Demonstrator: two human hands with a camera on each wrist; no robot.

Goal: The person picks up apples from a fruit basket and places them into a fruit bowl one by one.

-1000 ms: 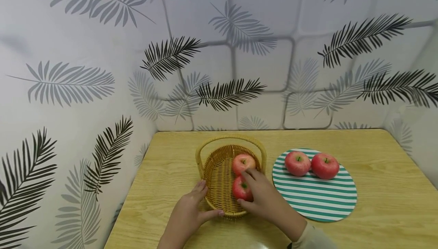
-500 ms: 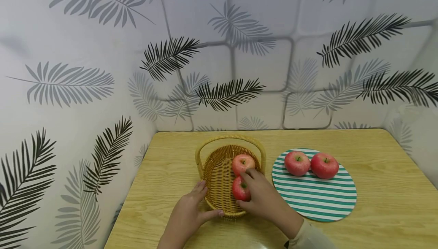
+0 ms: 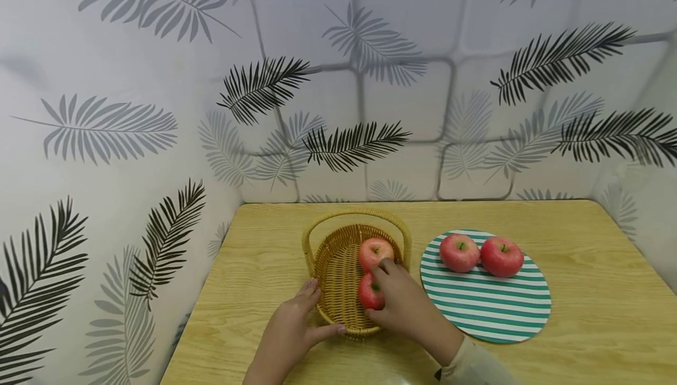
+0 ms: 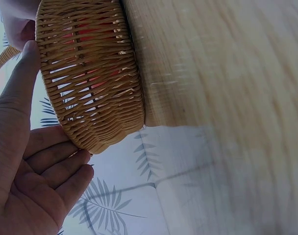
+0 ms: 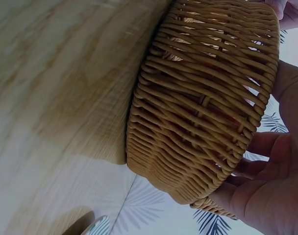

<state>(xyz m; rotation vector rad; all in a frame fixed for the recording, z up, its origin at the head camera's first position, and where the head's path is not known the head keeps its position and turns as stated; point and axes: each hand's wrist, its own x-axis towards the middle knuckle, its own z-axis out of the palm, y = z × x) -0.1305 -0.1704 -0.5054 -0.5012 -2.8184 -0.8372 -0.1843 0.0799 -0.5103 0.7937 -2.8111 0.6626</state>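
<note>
A round wicker basket (image 3: pixel 341 297) with a tall handle stands on the table, holding two red apples on its right side. My right hand (image 3: pixel 404 300) reaches over the basket's right rim and grips the nearer apple (image 3: pixel 370 293), fingers over its far side and thumb at its near side. The farther apple (image 3: pixel 376 253) sits just beyond my fingertips. My left hand (image 3: pixel 291 326) rests against the basket's near left rim, fingers and thumb spread along it. In the left wrist view, its relaxed fingers (image 4: pixel 56 159) touch the woven wall from outside. The right wrist view hides the gripped apple behind the wicker.
To the right of the basket lies a round green-and-white striped mat (image 3: pixel 492 308). Two more apples, one on the left (image 3: pixel 459 253) and one on the right (image 3: pixel 502 257), sit side by side near its far edge. A leaf-patterned wall covering (image 3: pixel 338 103) rises behind the wooden table (image 3: pixel 597 291).
My right hand has shifted slightly left inside the basket, and the gripped apple with it. My left hand and the basket look unmoved.
</note>
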